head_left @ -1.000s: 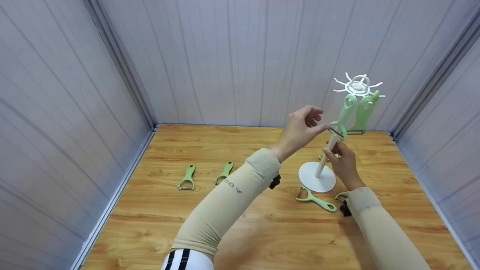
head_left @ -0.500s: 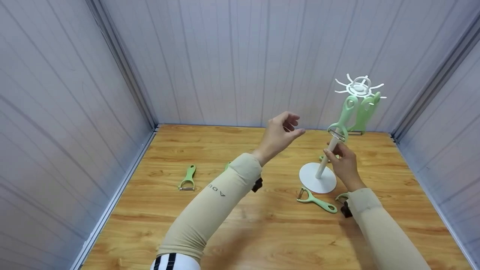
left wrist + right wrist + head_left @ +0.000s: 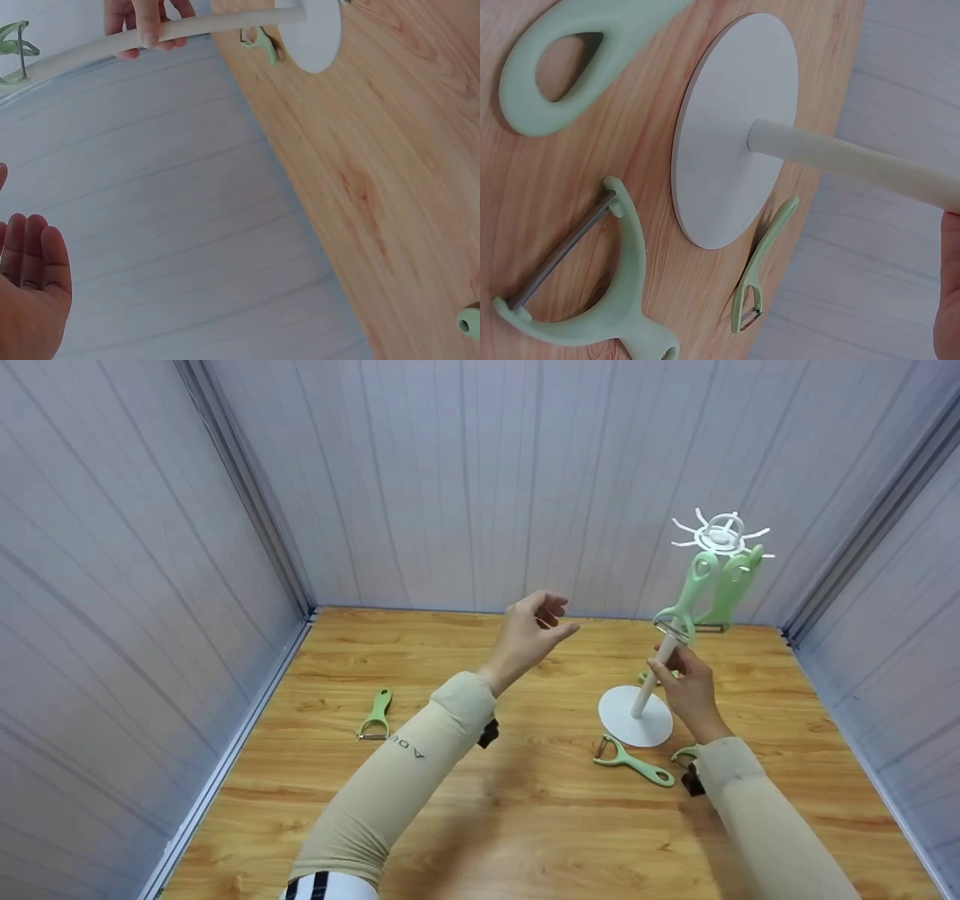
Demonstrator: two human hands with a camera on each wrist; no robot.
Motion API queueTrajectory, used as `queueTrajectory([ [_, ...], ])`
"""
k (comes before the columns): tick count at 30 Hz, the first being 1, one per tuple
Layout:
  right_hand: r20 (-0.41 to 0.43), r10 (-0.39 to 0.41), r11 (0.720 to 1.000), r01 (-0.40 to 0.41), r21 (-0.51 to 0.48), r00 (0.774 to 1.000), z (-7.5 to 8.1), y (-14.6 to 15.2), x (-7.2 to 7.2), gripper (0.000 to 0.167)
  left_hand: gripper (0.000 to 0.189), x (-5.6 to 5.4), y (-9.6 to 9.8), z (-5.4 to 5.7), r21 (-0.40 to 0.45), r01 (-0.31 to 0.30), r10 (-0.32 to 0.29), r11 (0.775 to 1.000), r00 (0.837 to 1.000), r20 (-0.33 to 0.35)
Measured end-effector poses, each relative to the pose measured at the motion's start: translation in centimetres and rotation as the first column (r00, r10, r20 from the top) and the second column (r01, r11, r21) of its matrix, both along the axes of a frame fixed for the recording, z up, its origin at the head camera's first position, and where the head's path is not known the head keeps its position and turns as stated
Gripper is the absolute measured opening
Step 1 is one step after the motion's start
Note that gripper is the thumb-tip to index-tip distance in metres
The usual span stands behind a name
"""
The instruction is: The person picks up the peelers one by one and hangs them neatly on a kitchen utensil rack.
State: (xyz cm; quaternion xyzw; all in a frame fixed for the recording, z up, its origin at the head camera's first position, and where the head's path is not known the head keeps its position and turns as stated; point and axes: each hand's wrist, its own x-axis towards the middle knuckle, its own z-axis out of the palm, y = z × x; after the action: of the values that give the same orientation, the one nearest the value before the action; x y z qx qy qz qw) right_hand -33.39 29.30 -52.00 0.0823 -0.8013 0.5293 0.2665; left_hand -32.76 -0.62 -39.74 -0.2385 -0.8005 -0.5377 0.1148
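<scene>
A white stand with a round base (image 3: 621, 718) and a slim pole (image 3: 643, 697) carries a ring of hooks (image 3: 721, 538) on top. Green peelers hang from the hooks: a front peeler (image 3: 694, 589), and behind it another peeler (image 3: 726, 600) partly covered. My right hand (image 3: 688, 690) grips the pole below them, fingers and thumb around it; the left wrist view shows this grip on the pole (image 3: 225, 24) too. To the left of the stand, my left hand (image 3: 525, 637) is in the air, holding nothing, its fingers loosely bent.
On the wooden table lie more green peelers: one peeler (image 3: 379, 712) at left, another peeler (image 3: 634, 763) before the base, a peeler (image 3: 757, 266) behind the pole, and a peeler (image 3: 615, 307) near my right wrist. Panelled walls (image 3: 420, 495) stand around the table.
My left hand has let go of the front hanging peeler and moved left, away from the stand. Its forearm now covers a peeler on the table. My right hand stays on the pole.
</scene>
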Motion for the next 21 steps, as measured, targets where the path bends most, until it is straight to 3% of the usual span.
queueTrajectory([
  [6,-0.008,-0.019,1.0,0.019,0.003,1.0,0.4,-0.6,0.5,0.019,0.031,-0.2,-1.9,-0.7,0.008,-0.031,0.031,0.999,1.0,0.005],
  [14,-0.016,0.01,1.0,-0.01,0.009,1.0,2.9,-1.8,2.6,0.017,0.031,-0.5,-4.3,-2.1,0.017,-0.061,0.06,0.998,0.997,0.046],
  [21,-0.021,0.011,1.0,-0.011,0.01,1.0,2.7,-1.8,2.5,0.019,0.032,-0.4,-6.1,-3.2,0.011,-0.099,0.097,0.995,0.991,0.09],
])
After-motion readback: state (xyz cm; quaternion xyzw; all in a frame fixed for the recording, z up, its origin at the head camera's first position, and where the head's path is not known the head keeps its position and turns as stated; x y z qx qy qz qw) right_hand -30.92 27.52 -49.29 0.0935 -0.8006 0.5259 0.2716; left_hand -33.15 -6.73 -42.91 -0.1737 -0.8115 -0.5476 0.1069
